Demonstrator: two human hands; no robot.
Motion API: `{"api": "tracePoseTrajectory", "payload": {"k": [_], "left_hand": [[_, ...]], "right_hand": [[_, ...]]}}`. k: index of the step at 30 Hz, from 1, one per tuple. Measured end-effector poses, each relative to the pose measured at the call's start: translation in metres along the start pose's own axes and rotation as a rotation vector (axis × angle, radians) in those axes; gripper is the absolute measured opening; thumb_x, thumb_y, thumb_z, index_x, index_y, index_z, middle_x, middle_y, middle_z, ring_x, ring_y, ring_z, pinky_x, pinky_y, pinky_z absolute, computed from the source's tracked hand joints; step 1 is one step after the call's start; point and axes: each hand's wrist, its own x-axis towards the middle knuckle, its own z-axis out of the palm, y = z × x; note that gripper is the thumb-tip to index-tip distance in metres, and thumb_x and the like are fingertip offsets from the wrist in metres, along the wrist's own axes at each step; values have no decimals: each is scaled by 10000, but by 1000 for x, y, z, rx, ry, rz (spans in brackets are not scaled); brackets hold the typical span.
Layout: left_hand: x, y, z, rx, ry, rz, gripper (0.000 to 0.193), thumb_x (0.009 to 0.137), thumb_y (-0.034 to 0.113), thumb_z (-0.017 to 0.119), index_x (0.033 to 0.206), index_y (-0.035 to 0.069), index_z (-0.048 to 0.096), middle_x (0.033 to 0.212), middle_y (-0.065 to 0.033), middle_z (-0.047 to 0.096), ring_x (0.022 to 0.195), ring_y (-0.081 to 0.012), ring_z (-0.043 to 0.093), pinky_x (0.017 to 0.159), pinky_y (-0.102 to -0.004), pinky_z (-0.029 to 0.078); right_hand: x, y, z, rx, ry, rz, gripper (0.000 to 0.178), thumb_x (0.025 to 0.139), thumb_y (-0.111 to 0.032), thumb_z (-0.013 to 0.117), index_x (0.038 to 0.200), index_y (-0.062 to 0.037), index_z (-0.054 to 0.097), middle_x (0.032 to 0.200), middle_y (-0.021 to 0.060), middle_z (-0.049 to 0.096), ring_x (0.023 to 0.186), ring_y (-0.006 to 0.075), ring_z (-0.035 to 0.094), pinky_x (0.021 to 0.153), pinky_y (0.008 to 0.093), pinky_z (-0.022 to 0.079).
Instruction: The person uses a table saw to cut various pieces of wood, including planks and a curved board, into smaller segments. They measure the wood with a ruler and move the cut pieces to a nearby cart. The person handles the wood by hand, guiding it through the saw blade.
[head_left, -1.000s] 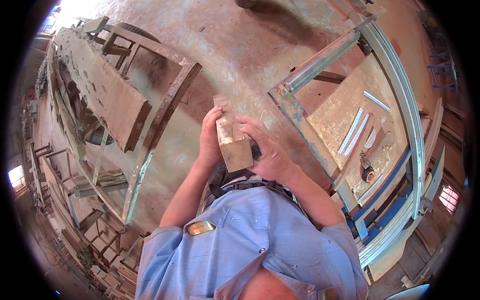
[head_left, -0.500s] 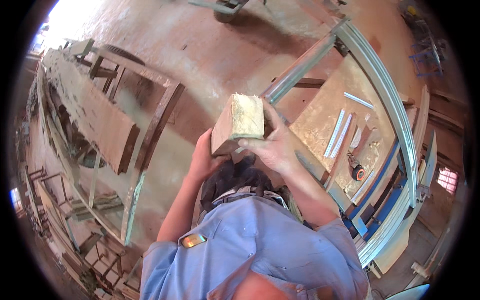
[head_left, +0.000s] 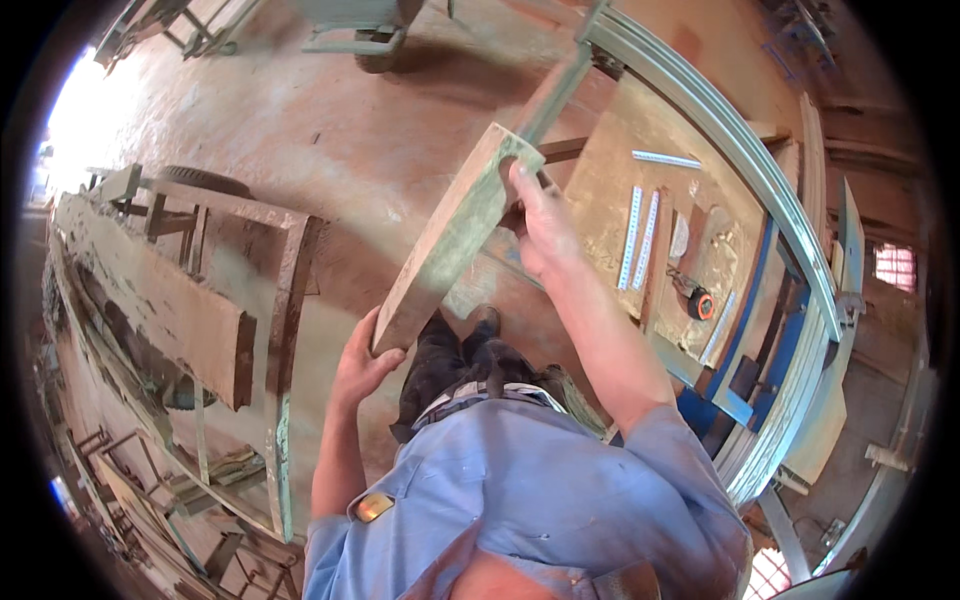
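Observation:
A thick, pale wooden block (head_left: 450, 240) is held up in front of my body, tilted so its far end points up and to the right. My left hand (head_left: 365, 365) grips the near lower end, thumb on the face towards me. Around the far upper end, the fingers of my right hand (head_left: 540, 220) are closed, with the thumb lying along the face. Part of the right fingers is hidden behind the block. Below the block show my dark trousers and shoes on the floor.
At right, a metal-railed bench (head_left: 740, 125) holds a wooden board (head_left: 590, 200) with white rulers (head_left: 637, 235) and an orange-black tape measure (head_left: 700, 303). At left, a wooden rack (head_left: 290, 300) carries a heavy plank (head_left: 170, 300). A wheeled cart (head_left: 365, 40) stands ahead.
The block has turned from end-on to lengthwise, showing its long side. My right hand has moved to its far end, while my left hand has dropped lower and left. The view has shifted.

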Motion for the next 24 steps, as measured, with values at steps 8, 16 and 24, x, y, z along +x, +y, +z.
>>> {"api": "tracePoseTrajectory", "payload": {"k": [8, 16, 24], "left_hand": [[-5, 47, 16, -32, -73, 98, 1014, 696, 667, 787, 1360, -40, 491, 1162, -112, 618, 1062, -191, 591, 888, -321, 487], [-9, 62, 36, -190, -202, -5, 930, 777, 614, 751, 1358, -66, 496, 1160, -96, 630, 1073, -194, 588, 941, -321, 455], [21, 125, 91, -393, -362, -263, 558, 968, 488, 523, 1193, -15, 614, 1005, -91, 679, 851, -163, 638, 702, -281, 496]], "right_hand": [[20, -12, -41, 66, 161, 107, 462, 929, -526, 617, 1115, -105, 586, 933, 35, 657, 763, 175, 646, 669, 356, 521], [13, -14, -77, 121, 195, 65, 357, 1008, -441, 518, 1007, -88, 574, 978, 84, 648, 820, 218, 615, 756, 396, 513], [-35, 48, -76, 341, 257, 48, 566, 998, -502, 501, 1325, -41, 499, 1164, 126, 619, 969, 241, 629, 877, 386, 518]]}}
